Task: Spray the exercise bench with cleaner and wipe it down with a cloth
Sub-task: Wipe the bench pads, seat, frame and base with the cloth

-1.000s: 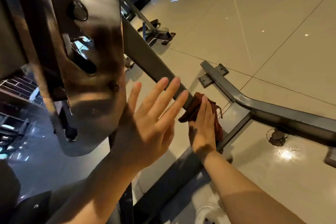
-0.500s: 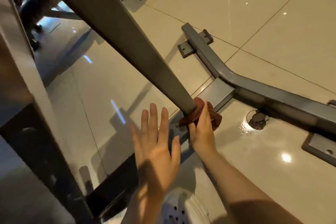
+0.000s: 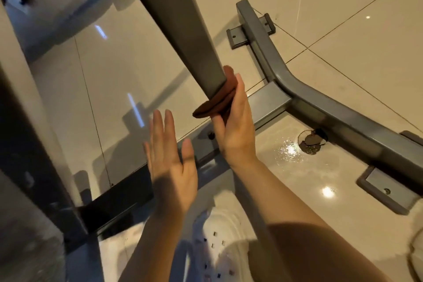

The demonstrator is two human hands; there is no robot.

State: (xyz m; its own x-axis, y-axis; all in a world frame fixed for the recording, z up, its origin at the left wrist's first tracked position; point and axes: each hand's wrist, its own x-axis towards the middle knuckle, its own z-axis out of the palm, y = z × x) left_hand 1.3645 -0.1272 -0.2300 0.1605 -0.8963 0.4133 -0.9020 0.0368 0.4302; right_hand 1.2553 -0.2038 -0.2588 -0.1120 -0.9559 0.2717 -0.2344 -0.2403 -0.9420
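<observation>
Right hand (image 3: 237, 130) wiped the bench's slanted grey steel strut (image 3: 183, 27) with a soft rust-brown cloth (image 3: 217, 102)
The limp, light cloth sat pressed against the strut's lower right side, pinched under thumb and fingers; it likely needed firm palm pressure on slick rigid metal. The left hand (image 3: 171, 165) hovered nearby, flat and empty

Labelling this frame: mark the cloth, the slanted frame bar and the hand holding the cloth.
cloth (image 3: 214, 104), head view, on its folded lower edge.
slanted frame bar (image 3: 180, 27), head view, on its broad grey face.
right hand (image 3: 238, 130), head view, on its back.
</observation>
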